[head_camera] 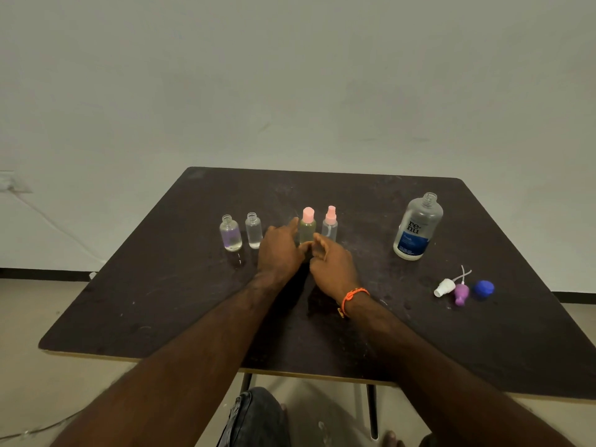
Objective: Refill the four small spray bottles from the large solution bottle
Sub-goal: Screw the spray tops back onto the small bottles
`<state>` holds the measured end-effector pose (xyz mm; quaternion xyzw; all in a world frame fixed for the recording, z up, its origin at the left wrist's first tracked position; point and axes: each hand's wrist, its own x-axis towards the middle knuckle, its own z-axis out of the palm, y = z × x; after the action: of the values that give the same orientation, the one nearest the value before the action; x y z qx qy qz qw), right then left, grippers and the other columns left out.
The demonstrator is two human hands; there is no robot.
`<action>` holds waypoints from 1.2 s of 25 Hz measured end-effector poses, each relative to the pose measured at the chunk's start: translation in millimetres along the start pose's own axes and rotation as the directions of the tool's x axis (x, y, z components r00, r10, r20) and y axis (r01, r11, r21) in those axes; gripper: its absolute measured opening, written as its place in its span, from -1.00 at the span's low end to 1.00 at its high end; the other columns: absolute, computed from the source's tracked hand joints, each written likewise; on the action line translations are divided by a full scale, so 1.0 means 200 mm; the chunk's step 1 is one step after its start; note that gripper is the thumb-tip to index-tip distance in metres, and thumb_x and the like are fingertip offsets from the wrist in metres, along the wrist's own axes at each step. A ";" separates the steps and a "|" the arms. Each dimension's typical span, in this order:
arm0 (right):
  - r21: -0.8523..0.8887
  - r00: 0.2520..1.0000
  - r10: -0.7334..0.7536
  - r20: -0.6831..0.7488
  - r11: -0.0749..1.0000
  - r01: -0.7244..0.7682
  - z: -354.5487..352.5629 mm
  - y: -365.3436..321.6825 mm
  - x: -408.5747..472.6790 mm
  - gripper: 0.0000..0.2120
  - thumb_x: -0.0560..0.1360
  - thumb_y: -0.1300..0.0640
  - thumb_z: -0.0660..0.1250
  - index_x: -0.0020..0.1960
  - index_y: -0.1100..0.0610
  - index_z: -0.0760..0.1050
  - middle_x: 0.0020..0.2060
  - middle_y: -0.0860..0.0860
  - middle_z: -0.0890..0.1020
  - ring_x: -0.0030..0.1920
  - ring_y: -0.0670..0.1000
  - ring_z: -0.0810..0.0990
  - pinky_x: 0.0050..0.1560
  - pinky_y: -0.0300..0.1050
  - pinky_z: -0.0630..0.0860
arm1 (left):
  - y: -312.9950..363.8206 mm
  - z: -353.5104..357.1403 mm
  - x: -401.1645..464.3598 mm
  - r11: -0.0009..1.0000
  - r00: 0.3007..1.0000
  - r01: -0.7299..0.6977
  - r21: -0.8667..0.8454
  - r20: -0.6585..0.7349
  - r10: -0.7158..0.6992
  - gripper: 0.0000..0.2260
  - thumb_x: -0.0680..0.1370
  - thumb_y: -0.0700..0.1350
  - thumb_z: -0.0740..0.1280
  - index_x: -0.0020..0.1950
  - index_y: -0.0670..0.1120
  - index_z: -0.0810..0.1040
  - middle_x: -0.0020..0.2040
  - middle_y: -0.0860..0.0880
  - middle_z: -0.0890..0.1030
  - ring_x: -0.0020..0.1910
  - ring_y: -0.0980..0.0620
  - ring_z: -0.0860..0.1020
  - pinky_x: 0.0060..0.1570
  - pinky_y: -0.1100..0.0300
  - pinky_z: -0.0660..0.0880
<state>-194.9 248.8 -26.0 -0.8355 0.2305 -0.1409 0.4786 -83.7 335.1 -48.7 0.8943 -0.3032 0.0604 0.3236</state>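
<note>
bottles stand in a row across the middle of the dark tabletop [161, 301], four small ones, all upright. from left: purple bottle [231, 234], uncapped, clear liquid inside; clear bottle [253, 231], uncapped, just beside it; green bottle [308, 228] with pink cap on; fourth bottle [330, 224] with pink spray head on, close beside the green one.

large bottle [418, 228] stands upright well to the right of the row, neck open, white and blue label facing the camera, clear liquid inside.

near the right edge of the tabletop, well apart from the row, lie three loose tops: white spray head [444, 287] with dip tube, purple spray head [461, 294] touching or just beside it, blue cap [483, 289] just to their right.

left hand [280, 251] is at the base of the green bottle, on its left side. one finger points up along the bottle's side, the thumb reaches toward its base; contact cannot be confirmed. right hand [332, 266] is just in front of the green and fourth bottles. its fingers [319, 241] are loosely curled, tips close to the left thumb, and seem to hold nothing. orange band [351, 298] on the right wrist.

both forearms reach in over the near edge of the tabletop. pale wall behind.
</note>
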 end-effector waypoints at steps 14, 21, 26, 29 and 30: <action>-0.258 0.969 -0.194 0.151 0.939 0.228 0.21 -0.20 0.06 -0.32 0.45 0.31 0.21 0.56 0.07 0.22 0.40 0.12 0.48 0.34 0.11 0.50 0.33 0.06 0.48 | -0.26 -0.46 0.02 0.891 0.988 0.148 0.430 -0.107 -0.112 -0.48 0.52 0.34 0.37 0.32 0.01 0.61 0.69 -0.17 0.12 0.66 -0.23 -0.04 0.44 -0.30 0.14; -0.215 0.962 -0.183 0.202 0.950 0.225 0.29 -0.25 0.18 -0.36 0.46 0.38 0.25 0.52 0.18 0.29 0.36 0.17 0.53 0.36 0.16 0.50 0.37 0.05 0.44 | -0.29 -0.47 0.08 0.910 0.995 0.070 0.409 0.036 -0.092 -0.67 0.55 0.28 0.39 0.17 0.13 0.75 0.67 -0.14 0.21 0.67 -0.23 -0.05 0.48 -0.22 0.16; -0.221 0.960 -0.264 0.097 0.934 0.279 0.20 -0.21 -0.02 -0.66 0.50 0.25 0.22 0.26 0.14 0.51 0.09 0.13 0.68 0.10 0.18 0.64 0.13 0.15 0.56 | -0.21 -0.46 -0.05 0.952 0.997 -0.005 0.306 0.079 -0.020 -0.67 0.52 0.29 0.45 0.13 0.13 0.76 0.66 -0.03 0.26 0.69 -0.10 -0.05 0.45 -0.16 0.07; -0.245 0.959 -0.284 0.006 0.929 0.276 0.08 -0.14 -0.18 -0.68 0.49 0.06 0.16 0.16 0.07 0.56 -0.02 0.09 0.70 0.01 0.18 0.66 0.02 0.11 0.59 | -0.13 -0.40 -0.17 0.971 0.991 -0.097 0.219 0.107 0.075 -0.65 0.49 0.29 0.48 0.15 0.11 0.76 0.65 0.02 0.30 0.69 -0.05 -0.04 0.52 -0.19 -0.01; -0.264 0.961 -0.277 -0.020 0.928 0.262 0.04 -0.11 -0.23 -0.67 0.47 0.06 0.18 0.17 0.04 0.56 -0.01 0.08 0.71 0.03 0.18 0.66 0.02 0.09 0.59 | -0.09 -0.38 -0.20 0.977 0.988 -0.120 0.177 0.116 0.100 -0.65 0.49 0.27 0.49 0.16 0.10 0.75 0.65 0.04 0.30 0.69 -0.04 -0.03 0.53 -0.18 -0.03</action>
<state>-226.1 287.4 -12.0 -0.9100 0.1434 -0.1978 0.3349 -99.2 413.6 -11.7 0.9041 -0.3623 0.0580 0.2192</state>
